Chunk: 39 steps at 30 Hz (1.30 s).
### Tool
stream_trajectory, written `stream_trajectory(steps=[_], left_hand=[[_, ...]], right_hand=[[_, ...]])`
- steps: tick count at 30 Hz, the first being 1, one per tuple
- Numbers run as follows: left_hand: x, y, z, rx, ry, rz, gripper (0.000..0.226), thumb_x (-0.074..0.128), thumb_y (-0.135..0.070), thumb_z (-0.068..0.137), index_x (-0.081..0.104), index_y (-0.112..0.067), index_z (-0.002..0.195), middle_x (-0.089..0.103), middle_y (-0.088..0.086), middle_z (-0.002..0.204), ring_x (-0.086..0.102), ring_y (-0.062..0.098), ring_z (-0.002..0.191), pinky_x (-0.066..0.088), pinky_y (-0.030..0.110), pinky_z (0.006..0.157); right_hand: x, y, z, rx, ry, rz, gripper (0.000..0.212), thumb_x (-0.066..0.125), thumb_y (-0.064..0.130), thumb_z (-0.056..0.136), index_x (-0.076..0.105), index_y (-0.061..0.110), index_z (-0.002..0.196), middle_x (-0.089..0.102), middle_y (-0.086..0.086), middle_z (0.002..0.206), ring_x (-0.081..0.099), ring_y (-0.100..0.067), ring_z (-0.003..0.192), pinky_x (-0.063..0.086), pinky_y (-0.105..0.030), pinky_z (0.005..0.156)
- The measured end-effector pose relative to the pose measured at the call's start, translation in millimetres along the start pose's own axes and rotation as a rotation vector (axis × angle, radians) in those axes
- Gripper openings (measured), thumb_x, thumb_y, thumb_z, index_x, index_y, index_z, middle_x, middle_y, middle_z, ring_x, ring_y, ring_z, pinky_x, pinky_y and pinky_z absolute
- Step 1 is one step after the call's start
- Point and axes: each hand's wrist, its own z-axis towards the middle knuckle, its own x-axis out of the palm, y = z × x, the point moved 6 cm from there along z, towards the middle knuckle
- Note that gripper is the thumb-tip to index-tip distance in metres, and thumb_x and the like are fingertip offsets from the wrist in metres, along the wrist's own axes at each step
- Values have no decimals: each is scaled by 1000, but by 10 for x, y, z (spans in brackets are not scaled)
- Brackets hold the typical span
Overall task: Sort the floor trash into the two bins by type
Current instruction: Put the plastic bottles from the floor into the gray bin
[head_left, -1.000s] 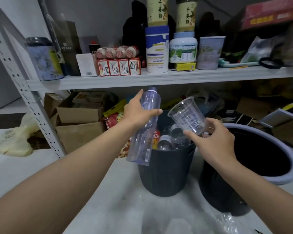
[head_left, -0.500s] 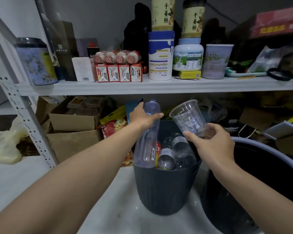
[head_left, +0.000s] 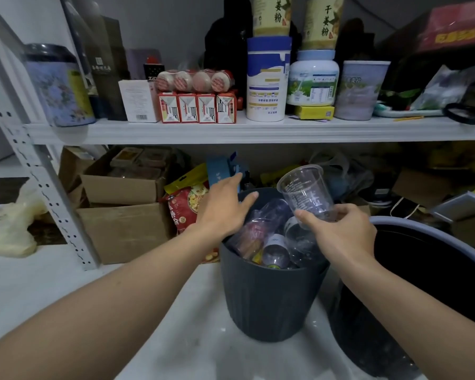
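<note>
The right hand (head_left: 340, 231) grips a clear plastic cup (head_left: 305, 193) by its base, thumb on the near side and fingers wrapped round the far side. The cup is tilted, its long axis running from the base in the hand up and away to the left, with the open mouth uppermost. It hangs over the right half of the small dark bin (head_left: 269, 297), directly above the plastic bottles (head_left: 276, 249) that already fill this bin nearly to the rim. The left hand (head_left: 225, 207) holds nothing; its fingers are stretched out and loose, and it hovers over the bin's left rim, near the cup but not touching it. The big bin with the pale rim (head_left: 422, 224) stands just to the right on the floor (head_left: 66, 283), and its inside looks dark, so its contents cannot be made out. Since the cup is plastic like the bottles, the small bin seems the right place for it. The drop point lies straight below the right hand, so letting go should be enough. With the bin this full, the light cup might roll off the heap and over the rim.
</note>
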Motion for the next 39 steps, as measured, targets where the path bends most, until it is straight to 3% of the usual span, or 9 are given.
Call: stream_trajectory(steps=[3, 9, 13, 17, 24, 29, 34, 39], left_hand=[[-94, -24, -156, 105, -31, 118, 66, 44, -54, 95, 32, -17, 148, 41, 6, 149, 35, 23, 138, 35, 38, 110], [-174, 40, -354, 160, -9, 219, 67, 40, -59, 94, 28, -23, 150, 33, 3, 155, 25, 22, 144, 27, 41, 116], [-188, 47, -443, 171, 11, 252, 66, 39, -59, 95, 26, -26, 151, 30, 1, 156, 22, 22, 145, 24, 39, 117], [-201, 17, -510, 184, 12, 265, 66, 39, -59, 95, 25, -26, 151, 30, 1, 156, 22, 21, 145, 24, 38, 117], [-202, -55, -684, 215, 38, 287, 67, 37, -60, 95, 23, -28, 152, 28, -1, 157, 21, 20, 145, 22, 37, 116], [-246, -219, -896, 258, 64, 306, 66, 35, -60, 95, 22, -28, 152, 27, -1, 157, 20, 19, 146, 21, 36, 116], [-240, -544, -1196, 293, 100, 333, 66, 34, -59, 96, 22, -27, 152, 26, -1, 158, 18, 21, 146, 22, 38, 116], [-167, -1027, -1646, 312, 121, 429, 66, 29, -60, 96, 21, -26, 152, 27, 2, 157, 17, 22, 147, 22, 39, 117]], right_hand=[[91, 38, -37, 21, 10, -19, 59, 83, 53, 65, 57, 12, 99, 56, 5, 85, 53, -16, 82, 42, -31, 71], [323, 138, -144, 21, 51, -114, 65, 79, 61, 65, 54, 12, 100, 61, -10, 105, 54, -25, 87, 42, -31, 70], [388, 111, -228, -32, 65, -198, 80, 76, 62, 68, 54, 7, 121, 58, -11, 122, 56, -29, 109, 41, -30, 76], [348, 111, -283, -143, 63, -295, 68, 73, 53, 77, 54, 10, 126, 58, -10, 125, 54, -29, 115, 44, -36, 88], [135, 142, -470, -322, 144, -398, 62, 64, 43, 88, 46, 13, 139, 50, -5, 139, 44, -23, 129, 38, -32, 100], [-83, 111, -718, -523, 229, -573, 53, 59, 45, 90, 49, 19, 136, 54, 1, 135, 44, -18, 126, 38, -29, 100], [-412, -7, -930, -605, 334, -810, 66, 45, 49, 97, 27, 17, 152, 29, 1, 156, 23, -16, 144, 18, -29, 116], [-841, -154, -1200, -675, 428, -896, 64, 38, 48, 99, 22, 17, 153, 28, -1, 156, 21, -19, 144, 12, -33, 118]])
